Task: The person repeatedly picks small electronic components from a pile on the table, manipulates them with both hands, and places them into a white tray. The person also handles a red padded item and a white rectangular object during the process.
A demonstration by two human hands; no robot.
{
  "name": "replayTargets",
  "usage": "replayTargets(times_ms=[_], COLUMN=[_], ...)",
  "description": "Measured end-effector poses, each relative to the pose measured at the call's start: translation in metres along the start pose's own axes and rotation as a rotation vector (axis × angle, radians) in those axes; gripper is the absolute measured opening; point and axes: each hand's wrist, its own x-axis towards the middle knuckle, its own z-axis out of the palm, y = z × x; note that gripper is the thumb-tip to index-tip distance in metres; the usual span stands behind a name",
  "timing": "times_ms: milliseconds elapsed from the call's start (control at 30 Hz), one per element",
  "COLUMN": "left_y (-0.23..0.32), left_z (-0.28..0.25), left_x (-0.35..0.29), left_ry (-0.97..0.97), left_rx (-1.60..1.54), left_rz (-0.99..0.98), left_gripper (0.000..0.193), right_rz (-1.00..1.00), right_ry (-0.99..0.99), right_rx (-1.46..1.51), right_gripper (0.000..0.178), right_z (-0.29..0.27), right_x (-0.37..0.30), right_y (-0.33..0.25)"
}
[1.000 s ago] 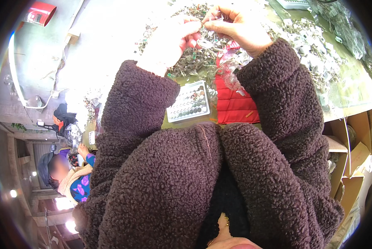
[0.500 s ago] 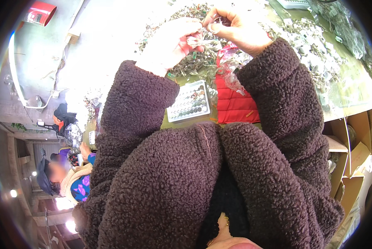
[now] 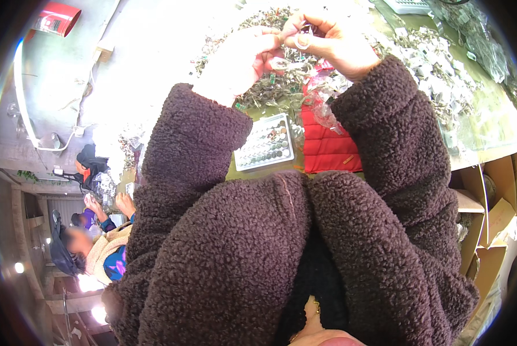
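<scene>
Over the far part of the table, my left hand [image 3: 235, 63] and my right hand [image 3: 336, 46] meet fingertip to fingertip. A thin pale looped strand [image 3: 302, 42] shows in my right fingers, which are closed in a pinch. My left fingers are also closed, but glare hides what they hold. Beneath both hands spreads a heap of small wire-like pieces [image 3: 270, 92] with green and white bits. Nearer to me lies a white tray [image 3: 264, 166] with rows of small round dark and pale parts. Right of it are a red quilted cloth [image 3: 330, 147] and crumpled clear plastic [image 3: 325, 112].
A second heap of pale pieces [image 3: 434, 72] covers the table's right side, with clear plastic bags [image 3: 483, 49] beyond. Cardboard boxes [image 3: 497, 213] stand below the right edge. Far left is a red container [image 3: 57, 19]. A person [image 3: 108, 242] works at the left.
My hands stay nearly in place, and fewer pale strands show by my left fingers. The person at the left has shifted, and two hands now show there.
</scene>
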Motion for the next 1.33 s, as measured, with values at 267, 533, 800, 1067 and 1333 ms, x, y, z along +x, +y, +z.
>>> replayTargets(times_ms=[267, 533, 800, 1067, 1333], left_y=[0.006, 0.003, 0.018, -0.018, -0.011], left_z=[-0.012, 0.002, -0.030, 0.037, 0.039], left_x=[0.000, -0.002, 0.016, -0.001, 0.001], left_ry=[-0.101, 0.102, 0.415, -0.124, -0.161], left_rx=[-0.059, 0.173, 0.788, 0.598, 0.322], left_rz=[-0.102, 0.017, 0.055, 0.302, 0.287], left_gripper=[0.015, 0.018, 0.032, 0.055, 0.013], right_rz=[0.054, 0.095, -0.063, -0.101, -0.304], right_ry=[-0.090, 0.229, 0.481, 0.315, 0.200], right_rx=[-0.175, -0.195, 0.702, 1.078, 0.864], right_gripper=[0.008, 0.010, 0.002, 0.009, 0.011], right_z=[-0.005, -0.005, -0.010, 0.000, 0.018], right_x=[0.003, 0.001, 0.004, 0.000, -0.015], right_y=[0.004, 0.000, -0.009, -0.028, -0.099])
